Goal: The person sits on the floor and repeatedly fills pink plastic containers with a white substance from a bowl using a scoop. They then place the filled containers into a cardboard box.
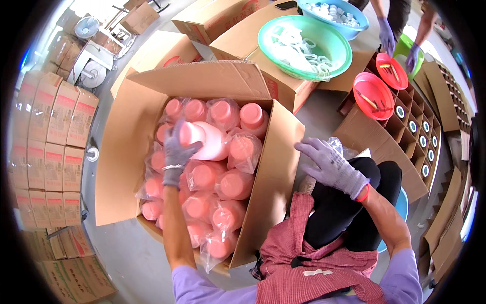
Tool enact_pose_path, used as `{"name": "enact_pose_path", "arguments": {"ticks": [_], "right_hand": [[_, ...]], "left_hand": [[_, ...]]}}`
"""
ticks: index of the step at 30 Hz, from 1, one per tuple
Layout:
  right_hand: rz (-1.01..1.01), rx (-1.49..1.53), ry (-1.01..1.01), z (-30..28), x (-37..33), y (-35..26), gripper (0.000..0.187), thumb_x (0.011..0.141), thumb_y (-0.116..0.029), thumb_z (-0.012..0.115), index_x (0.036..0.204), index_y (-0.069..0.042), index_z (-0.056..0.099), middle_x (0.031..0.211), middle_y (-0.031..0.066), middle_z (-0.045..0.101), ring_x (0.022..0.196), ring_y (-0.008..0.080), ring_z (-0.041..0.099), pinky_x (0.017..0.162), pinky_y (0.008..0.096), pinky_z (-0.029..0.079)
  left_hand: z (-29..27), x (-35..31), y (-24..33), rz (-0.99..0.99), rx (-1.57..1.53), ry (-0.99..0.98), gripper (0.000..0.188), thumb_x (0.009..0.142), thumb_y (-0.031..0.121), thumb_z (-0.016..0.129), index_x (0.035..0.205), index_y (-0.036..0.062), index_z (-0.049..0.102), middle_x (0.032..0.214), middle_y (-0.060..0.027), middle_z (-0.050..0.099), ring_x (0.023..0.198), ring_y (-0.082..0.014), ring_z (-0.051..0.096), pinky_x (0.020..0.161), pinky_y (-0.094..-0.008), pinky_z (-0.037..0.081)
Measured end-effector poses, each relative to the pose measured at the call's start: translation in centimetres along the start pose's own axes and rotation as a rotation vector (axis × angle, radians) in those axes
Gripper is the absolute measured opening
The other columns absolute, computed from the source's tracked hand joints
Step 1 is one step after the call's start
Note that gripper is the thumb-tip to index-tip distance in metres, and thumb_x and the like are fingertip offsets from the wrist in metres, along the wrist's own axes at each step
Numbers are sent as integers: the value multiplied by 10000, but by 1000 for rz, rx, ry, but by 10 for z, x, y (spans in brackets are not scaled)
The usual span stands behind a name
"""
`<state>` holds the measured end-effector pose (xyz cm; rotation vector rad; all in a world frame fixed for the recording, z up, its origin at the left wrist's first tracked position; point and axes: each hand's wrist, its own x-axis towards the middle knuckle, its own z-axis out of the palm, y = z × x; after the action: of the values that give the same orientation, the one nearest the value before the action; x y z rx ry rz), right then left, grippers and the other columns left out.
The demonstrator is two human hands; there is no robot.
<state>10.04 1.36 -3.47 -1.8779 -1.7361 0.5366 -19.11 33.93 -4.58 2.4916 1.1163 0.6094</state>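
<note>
A large cardboard box (114, 172) stands before me with its flaps up. Packed inside are several bottles (236, 184) with pink caps, many wrapped in clear plastic bags. My left hand (175, 152), in a grey glove, is closed around the neck end of an unwrapped pink bottle (213, 143), which lies tilted across the others. To the right of the box, my gloved right hand (331, 167) hovers over my knees, fingers stretched out and holding nothing. Crumpled clear plastic (342, 147) shows just behind it.
Beyond the box, a green basin (263, 43) holds pale rings and a blue basin (362, 31) holds small white pieces. Red bowls (365, 85) with tools sit on a divided carton (411, 133). A co-worker's gloved hands (387, 36) are at the upper right. Stacked cartons (50, 152) line the left.
</note>
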Motion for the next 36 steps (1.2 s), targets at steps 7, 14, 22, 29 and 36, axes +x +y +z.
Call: {"name": "enact_pose_path", "arguments": {"ticks": [7,14,22,29,36], "right_hand": [[-266,298,356,-44,33,-61,847,799,-408,757,1439,4,386,1437,244,421,1319,397,429,1117,448,347],[-265,206,500,-110,-111,-91,1061,675,-465,855,1474,3,339,1421,237,367,1288,401,424,1081,458,363],[359,207,641,-77,-239,-54,923,754,-474,801,1452,-35,385,1303,225,452,1213,413,487,1042,464,411],[300,928,617,-102,-247,-11,713,807,-295,786,1387,-29,469,1362,168,484,1301,278,468,1112,421,370],[158,1358,751,-127,-212,50,553,838,-215,763,1320,-31,562,1344,98,519,1209,189,539,1015,342,456]], "left_hand": [[-138,-10,181,196,-437,-151,814,734,348,800,1349,-60,457,1152,-143,644,1045,-246,637,1006,-392,467],[19,-21,314,659,-1672,-775,683,833,249,713,1428,61,435,1479,-217,382,1269,-319,504,1046,-449,425],[111,-127,396,50,-1237,-1347,1042,749,202,849,1547,16,204,1516,-106,340,1394,-199,323,1161,-353,266],[89,-162,393,-29,-1181,-759,728,938,305,643,1489,-23,298,1367,-135,468,1247,-239,464,1095,-380,356],[97,-132,438,73,-1238,-1062,952,853,347,747,1507,-29,167,1408,-142,435,1267,-224,459,1083,-358,375]]}}
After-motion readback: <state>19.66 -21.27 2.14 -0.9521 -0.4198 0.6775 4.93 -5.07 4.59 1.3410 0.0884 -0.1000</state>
